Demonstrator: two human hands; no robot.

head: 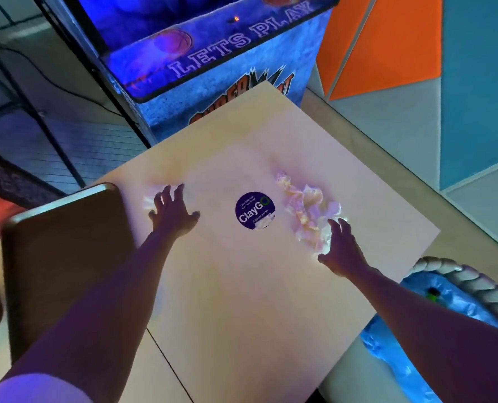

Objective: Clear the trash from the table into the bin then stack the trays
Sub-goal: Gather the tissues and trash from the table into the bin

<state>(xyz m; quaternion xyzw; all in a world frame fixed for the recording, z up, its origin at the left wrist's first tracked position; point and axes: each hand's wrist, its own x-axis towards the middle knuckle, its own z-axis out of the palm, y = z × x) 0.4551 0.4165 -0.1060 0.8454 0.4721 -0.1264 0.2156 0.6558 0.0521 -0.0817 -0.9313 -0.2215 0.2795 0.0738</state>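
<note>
On the table (pixel 242 286), two bare arms reach forward under purple-blue light. Left hand (pixel 173 212) hovers or rests over a small crumpled paper (pixel 150 200) near the left edge, fingers spread and released; whether they touch the paper I cannot tell, since motion blurs it. Right hand (pixel 340 245) lies beside a larger heap of crumpled wrappers (pixel 305 207), its fingers spread, unclenched, their tips at the heap's near edge, grasping nothing. Between the hands sits a round dark sticker (pixel 255 210) reading "ClayGo". A brown tray (pixel 64 257) lies at the table's left side, just beside the left forearm. Off the right corner stands a bin (pixel 459 274) with a woven rim and blue liner. Beyond the table's far edge is an arcade machine (pixel 212 68) lettered "LETS PLAY".
</note>
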